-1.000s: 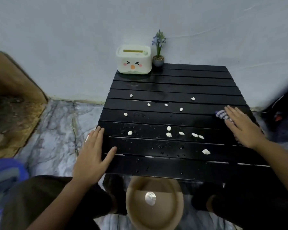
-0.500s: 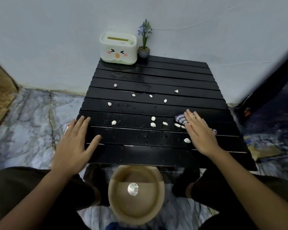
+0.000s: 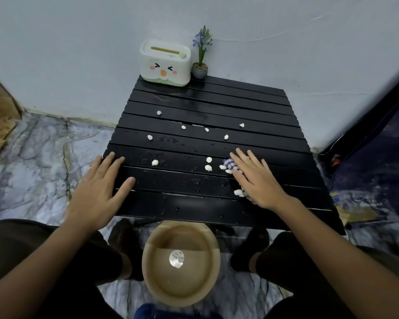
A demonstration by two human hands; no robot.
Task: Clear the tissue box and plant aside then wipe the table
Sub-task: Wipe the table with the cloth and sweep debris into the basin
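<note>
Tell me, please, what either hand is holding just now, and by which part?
Neither grips anything. The right hand presses flat on the cloth, covering most of it. The left hand lies flat on the table.

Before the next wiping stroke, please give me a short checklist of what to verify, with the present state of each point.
1. Tissue box moved aside: ok, at the table's far left corner.
2. Plant moved aside: ok, beside the box at the far edge.
3. Cloth under the right hand: ok, pressed flat.
4. Left hand steadying the table: ok, flat on its left edge.
5. White crumbs gone: not ok, many remain.
6. Bowl below the near edge: ok.
</note>
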